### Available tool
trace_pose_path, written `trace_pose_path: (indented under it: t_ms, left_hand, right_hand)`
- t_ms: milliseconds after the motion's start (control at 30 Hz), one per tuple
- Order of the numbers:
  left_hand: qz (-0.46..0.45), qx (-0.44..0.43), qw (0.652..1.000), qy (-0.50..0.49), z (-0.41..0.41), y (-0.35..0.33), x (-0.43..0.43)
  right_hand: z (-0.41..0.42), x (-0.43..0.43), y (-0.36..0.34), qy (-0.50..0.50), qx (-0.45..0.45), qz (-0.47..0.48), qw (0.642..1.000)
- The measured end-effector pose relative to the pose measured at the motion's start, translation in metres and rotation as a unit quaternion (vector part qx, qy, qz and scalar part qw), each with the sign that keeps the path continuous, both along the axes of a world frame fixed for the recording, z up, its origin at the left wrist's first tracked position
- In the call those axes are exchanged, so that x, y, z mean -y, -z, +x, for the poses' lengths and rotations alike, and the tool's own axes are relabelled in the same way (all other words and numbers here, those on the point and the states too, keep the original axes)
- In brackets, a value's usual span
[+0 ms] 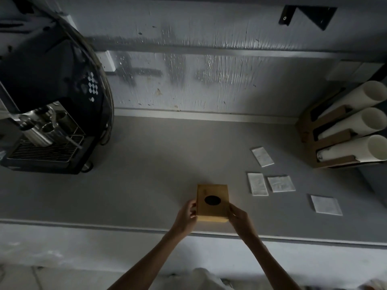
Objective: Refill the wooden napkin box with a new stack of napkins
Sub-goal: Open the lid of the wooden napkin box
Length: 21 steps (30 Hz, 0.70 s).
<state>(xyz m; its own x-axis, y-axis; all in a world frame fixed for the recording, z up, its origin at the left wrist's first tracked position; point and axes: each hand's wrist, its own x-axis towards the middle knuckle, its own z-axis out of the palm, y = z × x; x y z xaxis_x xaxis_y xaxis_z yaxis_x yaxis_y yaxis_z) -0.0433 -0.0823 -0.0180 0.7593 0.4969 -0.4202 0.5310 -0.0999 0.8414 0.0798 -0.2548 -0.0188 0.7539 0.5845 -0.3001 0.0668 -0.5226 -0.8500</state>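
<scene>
A wooden napkin box [217,193] with a dark oval hole in its lid stands on the grey counter [146,185], near the front edge. My left hand [186,216] grips its left side and my right hand [239,219] grips its right side. Several white folded napkins lie flat to the right of the box: one [262,156] farther back, two [257,183] [281,183] side by side, and one [326,205] nearest the front right.
A black coffee machine [52,97] with a metal drip grate fills the left of the counter. A cardboard holder with three white cup stacks [351,132] stands at the right. A grey wall runs behind.
</scene>
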Motion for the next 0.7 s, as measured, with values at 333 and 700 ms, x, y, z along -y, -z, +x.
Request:
trace_pose_path:
  t_ms: [333, 700]
  left_hand:
    - [0.073, 0.025, 0.994, 0.079, 0.007, 0.002, -0.005]
    - [0.103, -0.011, 0.994, 0.042, 0.008, 0.007, -0.003]
  right_hand:
    - [0.012, -0.01, 0.008, -0.221, 0.368, -0.109, 0.897]
    - [0.083, -0.039, -0.061, -0.276, 0.268, -0.148, 0.911]
